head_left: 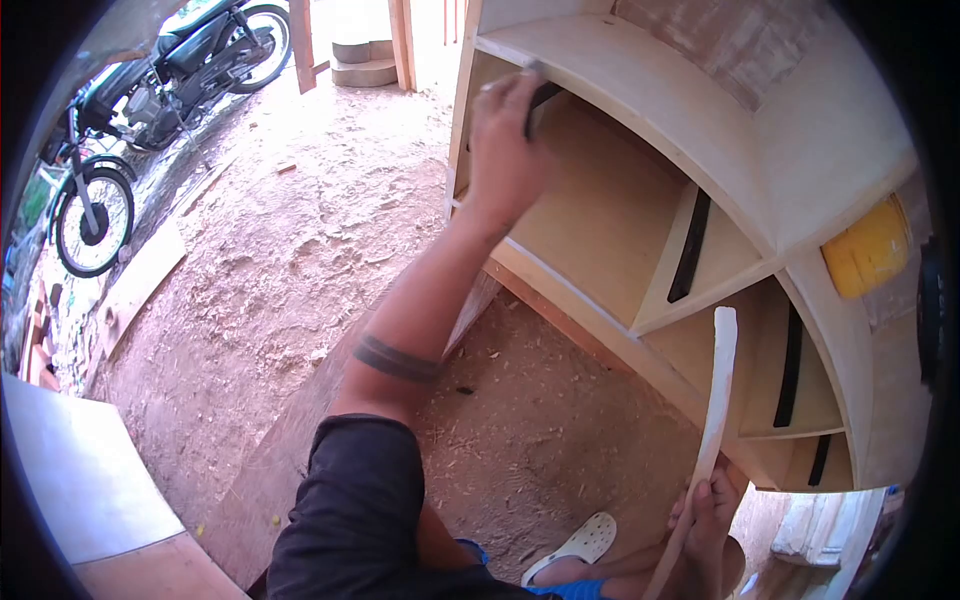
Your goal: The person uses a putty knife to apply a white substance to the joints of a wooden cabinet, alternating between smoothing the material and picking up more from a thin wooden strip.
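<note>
My left hand (505, 150) is raised at the cabinet's (590, 210) upper left opening, fingers closed around a dark object (543, 98); blur hides what it is. At the lower right, my right hand (710, 505) grips a long, thin, slightly curved wooden strip (715, 400), whose whitish end points up in front of the cabinet. Black strips (690, 245) run along the cabinet's inner panels, one in each of several compartments. The cabinet has a curved front edge and bare wood surfaces.
A yellow container (868, 248) is at the right. Wood shavings cover the dirt ground (280, 230). A motorcycle (160, 100) stands at the upper left, and a pale panel (85, 480) lies at the lower left. A clog-shod foot (590, 540) shows below.
</note>
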Tool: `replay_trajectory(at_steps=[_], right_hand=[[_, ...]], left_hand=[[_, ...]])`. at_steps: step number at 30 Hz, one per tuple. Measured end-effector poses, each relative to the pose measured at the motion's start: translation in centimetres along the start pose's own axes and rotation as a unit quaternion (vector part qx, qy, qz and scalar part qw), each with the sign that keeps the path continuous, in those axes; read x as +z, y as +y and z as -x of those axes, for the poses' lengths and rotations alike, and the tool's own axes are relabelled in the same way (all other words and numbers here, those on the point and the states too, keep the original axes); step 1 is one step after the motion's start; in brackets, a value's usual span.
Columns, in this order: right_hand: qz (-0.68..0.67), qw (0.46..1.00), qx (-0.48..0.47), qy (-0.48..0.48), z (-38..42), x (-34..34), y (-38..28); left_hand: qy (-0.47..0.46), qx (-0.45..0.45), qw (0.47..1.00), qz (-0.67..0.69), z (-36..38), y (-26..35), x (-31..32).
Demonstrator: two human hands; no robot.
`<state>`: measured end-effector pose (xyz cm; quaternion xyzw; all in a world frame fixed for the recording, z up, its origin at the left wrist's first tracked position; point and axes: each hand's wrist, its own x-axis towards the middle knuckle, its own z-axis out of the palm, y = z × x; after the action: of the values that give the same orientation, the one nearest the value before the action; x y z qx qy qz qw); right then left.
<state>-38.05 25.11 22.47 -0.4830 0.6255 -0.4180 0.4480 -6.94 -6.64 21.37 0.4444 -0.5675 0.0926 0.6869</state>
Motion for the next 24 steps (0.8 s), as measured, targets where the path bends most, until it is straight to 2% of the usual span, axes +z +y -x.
replay_trajectory(at_steps=[2,3,5,8,11,13,14,15,17,24], right_hand=[[-0.001,1.000,0.007,0.008,0.2,0.1,-0.4],[-0.003,1.000,0.011,0.013,0.4,0.2,-0.5],[-0.011,1.000,0.010,0.010,0.4,0.5,-0.6],[-0.014,1.000,0.018,0.013,0.4,0.2,-0.6],[-0.013,1.000,0.010,0.010,0.2,-0.1,-0.5],[-0.012,1.000,0.005,0.014,0.3,-0.3,-0.7],[-0.014,1.000,0.004,0.019,0.5,-0.2,-1.0],[-0.016,1.000,0.005,0.023,0.6,-0.2,-1.1],[-0.014,1.000,0.007,0.024,0.7,-0.6,-0.8],[-0.042,0.999,0.030,0.015,0.1,0.0,-1.6]], left_hand=[[0.004,-0.038,0.999,-0.005,-1.5,-1.4,-1.1],[0.020,-0.095,0.995,0.032,-2.1,-1.4,-1.3],[-0.006,-0.074,0.997,0.027,-1.9,-2.8,-0.1],[-0.014,0.018,0.999,-0.024,0.1,0.0,1.1],[-0.063,0.015,0.997,0.039,0.5,1.8,-0.2],[-0.019,-0.004,0.999,0.028,-0.9,-0.3,-1.5],[0.028,-0.043,0.998,0.041,-2.0,-1.9,-1.9],[0.037,-0.110,0.991,0.064,-3.0,-3.3,-2.7],[0.021,-0.096,0.994,0.053,-4.5,-5.7,-2.8],[-0.090,-0.068,0.990,0.086,-2.7,0.8,-1.2]])
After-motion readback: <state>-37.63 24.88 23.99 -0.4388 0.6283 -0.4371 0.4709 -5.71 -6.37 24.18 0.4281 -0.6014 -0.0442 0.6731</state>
